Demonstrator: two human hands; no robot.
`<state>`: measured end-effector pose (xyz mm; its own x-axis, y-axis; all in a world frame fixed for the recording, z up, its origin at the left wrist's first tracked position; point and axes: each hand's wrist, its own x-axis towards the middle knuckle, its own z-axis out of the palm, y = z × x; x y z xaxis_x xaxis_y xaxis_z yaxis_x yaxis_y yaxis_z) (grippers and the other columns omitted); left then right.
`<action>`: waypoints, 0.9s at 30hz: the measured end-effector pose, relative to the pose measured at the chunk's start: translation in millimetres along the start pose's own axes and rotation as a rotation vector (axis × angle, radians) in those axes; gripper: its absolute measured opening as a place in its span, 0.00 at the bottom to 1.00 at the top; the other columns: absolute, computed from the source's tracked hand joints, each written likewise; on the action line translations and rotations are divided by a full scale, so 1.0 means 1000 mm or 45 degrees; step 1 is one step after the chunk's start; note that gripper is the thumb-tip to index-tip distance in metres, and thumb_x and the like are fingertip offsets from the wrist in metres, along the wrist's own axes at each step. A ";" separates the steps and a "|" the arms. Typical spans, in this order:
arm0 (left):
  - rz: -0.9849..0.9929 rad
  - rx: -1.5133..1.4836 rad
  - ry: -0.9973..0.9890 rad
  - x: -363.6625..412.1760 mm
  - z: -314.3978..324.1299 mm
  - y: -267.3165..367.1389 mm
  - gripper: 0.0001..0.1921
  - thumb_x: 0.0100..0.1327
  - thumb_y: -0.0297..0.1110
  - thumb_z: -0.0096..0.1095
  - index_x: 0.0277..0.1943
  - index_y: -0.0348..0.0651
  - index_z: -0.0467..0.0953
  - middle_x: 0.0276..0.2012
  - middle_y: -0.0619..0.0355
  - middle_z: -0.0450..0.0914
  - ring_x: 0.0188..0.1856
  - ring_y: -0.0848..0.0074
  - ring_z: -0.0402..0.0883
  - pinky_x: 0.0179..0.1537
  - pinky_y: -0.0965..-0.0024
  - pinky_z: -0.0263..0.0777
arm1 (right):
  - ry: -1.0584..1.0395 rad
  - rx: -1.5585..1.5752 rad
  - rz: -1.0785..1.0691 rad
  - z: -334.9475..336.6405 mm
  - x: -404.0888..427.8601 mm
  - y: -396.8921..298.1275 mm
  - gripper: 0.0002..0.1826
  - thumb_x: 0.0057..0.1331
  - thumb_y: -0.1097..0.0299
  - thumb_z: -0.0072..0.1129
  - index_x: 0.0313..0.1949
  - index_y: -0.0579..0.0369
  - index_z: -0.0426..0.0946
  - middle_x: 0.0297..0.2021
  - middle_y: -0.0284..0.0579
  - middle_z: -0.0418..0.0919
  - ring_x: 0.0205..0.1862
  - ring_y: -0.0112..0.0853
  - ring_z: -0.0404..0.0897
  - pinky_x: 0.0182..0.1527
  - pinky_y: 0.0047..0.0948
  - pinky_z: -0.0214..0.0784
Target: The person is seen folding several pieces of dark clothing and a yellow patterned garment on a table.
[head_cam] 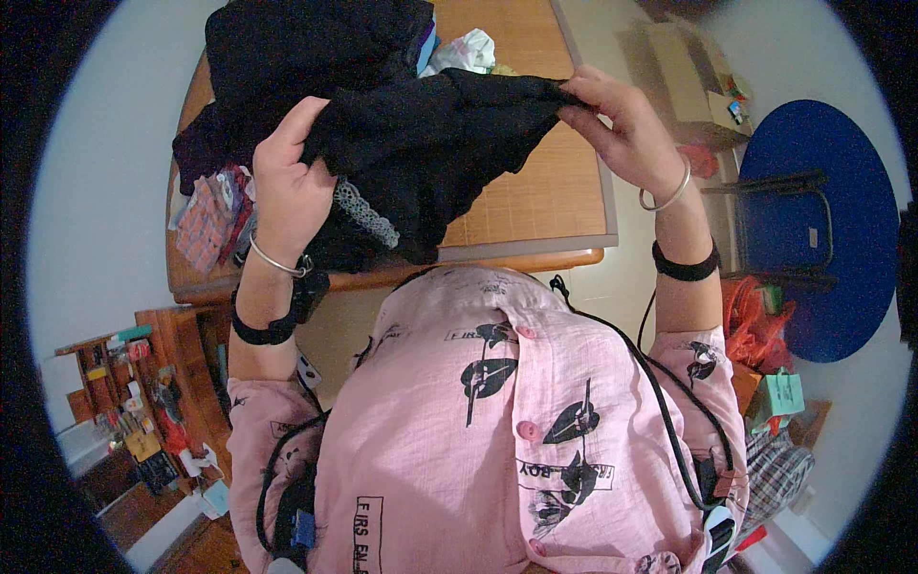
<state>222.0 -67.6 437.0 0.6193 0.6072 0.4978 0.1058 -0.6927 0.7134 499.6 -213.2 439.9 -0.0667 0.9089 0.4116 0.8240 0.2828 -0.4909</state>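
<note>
A black cloth garment with a grey lace strip is stretched between my two hands above a table with a woven-mat top. My left hand grips its left edge, the fingers partly hidden behind the fabric. At the right, my right hand pinches a gathered corner between thumb and fingers. More dark clothing lies behind the garment, and some of it reaches down the table's left side. Patterned clothes lie in a heap left of my left hand. A white cloth rests at the table's far side.
Beyond the table's right edge are a cardboard box, a folded blue round table leaning at the wall, and red plastic bags. Wooden shelving with many small items stands at the lower left. A black cable hangs over my shirt.
</note>
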 end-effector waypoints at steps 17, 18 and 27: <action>-0.006 0.257 0.145 0.007 -0.005 -0.051 0.13 0.51 0.21 0.57 0.42 0.33 0.72 0.32 0.50 0.79 0.35 0.76 0.78 0.38 0.76 0.68 | 0.013 0.188 -0.071 0.063 0.057 0.045 0.09 0.60 0.74 0.52 0.40 0.63 0.71 0.27 0.45 0.69 0.28 0.33 0.71 0.33 0.28 0.63; -0.001 0.261 0.151 0.010 -0.006 -0.050 0.13 0.51 0.21 0.57 0.42 0.33 0.72 0.32 0.50 0.79 0.35 0.76 0.78 0.38 0.76 0.68 | 0.016 0.186 -0.079 0.064 0.063 0.048 0.09 0.60 0.74 0.52 0.40 0.63 0.71 0.27 0.45 0.69 0.28 0.33 0.71 0.33 0.28 0.63; 0.041 0.415 0.489 0.009 -0.021 -0.010 0.15 0.50 0.21 0.58 0.43 0.32 0.72 0.35 0.46 0.79 0.39 0.67 0.80 0.40 0.74 0.69 | 0.392 0.069 -0.311 0.049 0.096 0.030 0.10 0.57 0.71 0.55 0.38 0.59 0.73 0.33 0.51 0.74 0.36 0.47 0.74 0.39 0.36 0.68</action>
<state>210.4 -46.9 444.8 0.3021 0.6402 0.7063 0.3667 -0.7619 0.5338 490.4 -102.4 427.0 -0.0783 0.6810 0.7281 0.7732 0.5025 -0.3869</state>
